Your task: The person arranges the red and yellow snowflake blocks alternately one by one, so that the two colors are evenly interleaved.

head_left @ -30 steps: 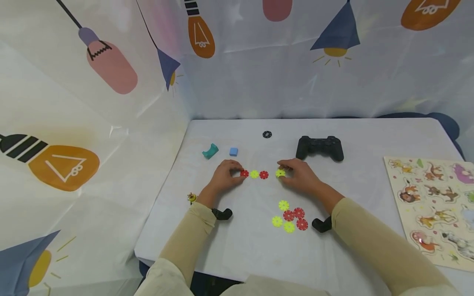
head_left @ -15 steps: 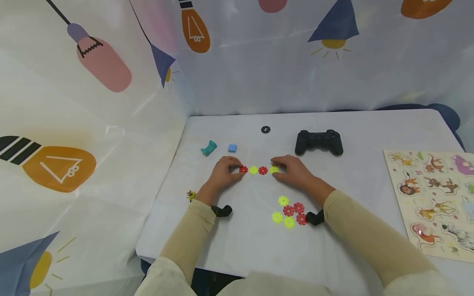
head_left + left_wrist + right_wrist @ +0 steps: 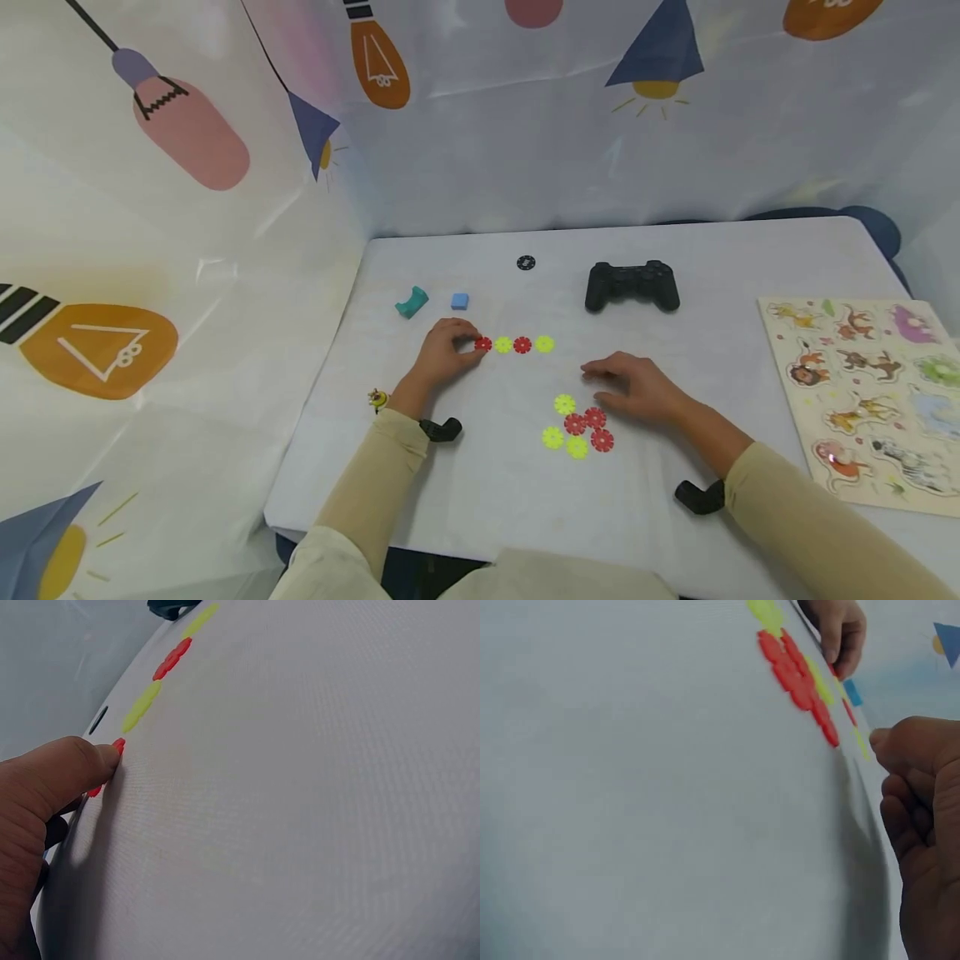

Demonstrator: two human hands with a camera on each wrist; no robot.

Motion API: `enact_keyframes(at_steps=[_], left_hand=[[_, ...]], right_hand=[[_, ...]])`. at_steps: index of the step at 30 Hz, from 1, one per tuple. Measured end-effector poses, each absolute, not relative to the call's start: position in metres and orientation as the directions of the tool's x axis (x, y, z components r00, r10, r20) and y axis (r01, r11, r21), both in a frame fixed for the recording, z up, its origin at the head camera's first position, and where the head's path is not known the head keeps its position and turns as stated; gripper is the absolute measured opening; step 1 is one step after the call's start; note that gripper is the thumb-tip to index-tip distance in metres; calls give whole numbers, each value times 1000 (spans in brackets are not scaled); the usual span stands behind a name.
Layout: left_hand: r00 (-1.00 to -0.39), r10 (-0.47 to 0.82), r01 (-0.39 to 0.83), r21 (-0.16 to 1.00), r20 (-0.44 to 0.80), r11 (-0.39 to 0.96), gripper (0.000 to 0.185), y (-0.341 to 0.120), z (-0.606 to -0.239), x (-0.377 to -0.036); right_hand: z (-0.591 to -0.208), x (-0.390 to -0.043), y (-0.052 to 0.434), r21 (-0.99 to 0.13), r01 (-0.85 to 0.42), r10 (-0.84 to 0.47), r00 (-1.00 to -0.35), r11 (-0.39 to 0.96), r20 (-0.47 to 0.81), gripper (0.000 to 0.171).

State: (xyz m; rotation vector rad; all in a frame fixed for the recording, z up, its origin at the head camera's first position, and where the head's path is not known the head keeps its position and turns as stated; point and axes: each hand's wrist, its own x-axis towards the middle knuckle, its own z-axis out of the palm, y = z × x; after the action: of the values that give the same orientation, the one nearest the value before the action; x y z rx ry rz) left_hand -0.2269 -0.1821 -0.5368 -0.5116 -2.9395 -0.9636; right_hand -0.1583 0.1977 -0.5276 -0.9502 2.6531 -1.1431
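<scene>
A row of flat, notched flower-shaped discs lies on the white table. From the left come a red disc (image 3: 483, 344), a yellow disc (image 3: 503, 344), another red disc (image 3: 522, 344) and a yellow end disc (image 3: 544, 344). My left hand (image 3: 444, 352) pinches the leftmost red disc at its edges; in the left wrist view the thumb (image 3: 79, 769) covers part of it. My right hand (image 3: 634, 386) is above the table, right of the row, its fingers loosely bent and holding nothing. Nearest to it is a loose cluster of red and yellow discs (image 3: 575, 424).
Behind the row are a teal curved block (image 3: 412, 302), a blue block (image 3: 460, 301), a black round disc (image 3: 526, 262) and a black game controller (image 3: 632, 286). An animal puzzle board (image 3: 862, 400) lies at the right. Patterned curtains (image 3: 465, 150) hang behind and left of the table.
My right hand brought a yellow disc leftward to the row's right end, let it go, then moved back right and nearer to me. My left hand stayed on the red disc.
</scene>
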Motion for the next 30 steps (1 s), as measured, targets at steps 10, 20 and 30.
enact_keyframes(at_steps=[10, 20, 30], left_hand=[[-954, 289, 280, 578, 79, 766, 25, -183, -533, -225], [-951, 299, 287, 576, 77, 765, 24, -181, -535, -225], [-943, 314, 315, 587, 108, 745, 24, -183, -535, -225]], right_hand=[[-528, -138, 208, -644, -606, -699, -699, 467, 151, 50], [-533, -131, 203, -631, -631, -676, -703, 452, 219, 47], [-513, -179, 195, -646, -556, -478, -819, 523, 318, 53]])
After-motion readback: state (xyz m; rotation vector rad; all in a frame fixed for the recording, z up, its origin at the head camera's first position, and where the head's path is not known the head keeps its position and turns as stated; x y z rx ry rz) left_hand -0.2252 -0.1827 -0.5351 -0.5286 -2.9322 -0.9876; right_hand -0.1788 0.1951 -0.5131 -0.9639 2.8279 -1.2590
